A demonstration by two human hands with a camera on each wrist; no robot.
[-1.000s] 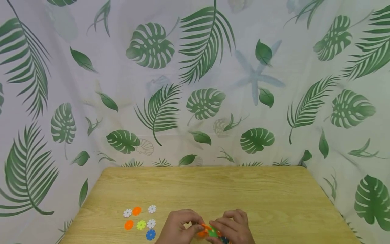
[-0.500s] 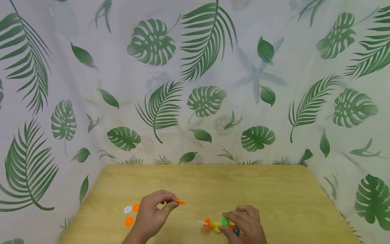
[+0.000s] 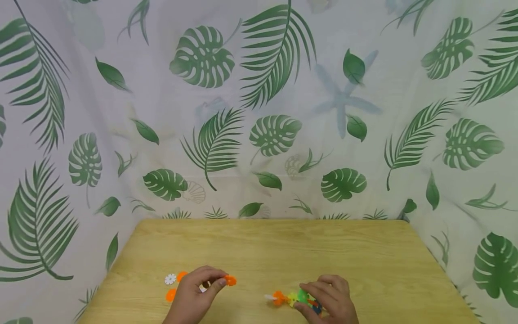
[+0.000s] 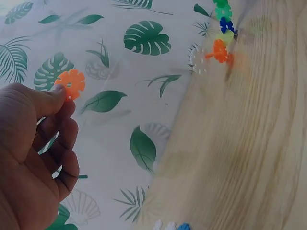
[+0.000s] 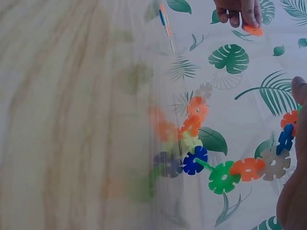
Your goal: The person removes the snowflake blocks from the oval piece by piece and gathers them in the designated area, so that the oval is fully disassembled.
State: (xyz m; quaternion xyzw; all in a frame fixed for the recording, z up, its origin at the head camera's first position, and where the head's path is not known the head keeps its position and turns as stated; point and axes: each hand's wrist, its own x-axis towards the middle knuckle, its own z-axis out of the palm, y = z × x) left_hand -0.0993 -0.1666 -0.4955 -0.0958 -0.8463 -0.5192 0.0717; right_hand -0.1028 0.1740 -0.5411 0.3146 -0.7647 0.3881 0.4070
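Note:
My left hand [image 3: 198, 292] pinches an orange notched plastic disc [image 3: 230, 281] between thumb and fingertips, above the table. The left wrist view shows the same orange disc [image 4: 70, 85] with slots around its rim and a slit in its centre. To the right, my right hand [image 3: 329, 299] holds a chain of interlocked discs [image 3: 279, 298]. That chain [image 5: 248, 168] curves in the right wrist view through orange, yellow, blue, green and white pieces, with a white disc [image 5: 205, 90] at its free end. A gap separates the held disc from the chain. My right fingers cover part of the chain.
Loose discs lie on the wooden table [image 3: 243, 243] at the left: a white disc [image 3: 170, 279] and two orange ones, partly behind my left hand. A blue disc [image 4: 184, 226] shows at the left wrist view's bottom edge. Leaf-patterned cloth [image 3: 259, 90] stands around the table.
My left hand has left the chain, moving left with the orange disc, then lowering slightly. My right hand has shifted a little right, still holding the chain.

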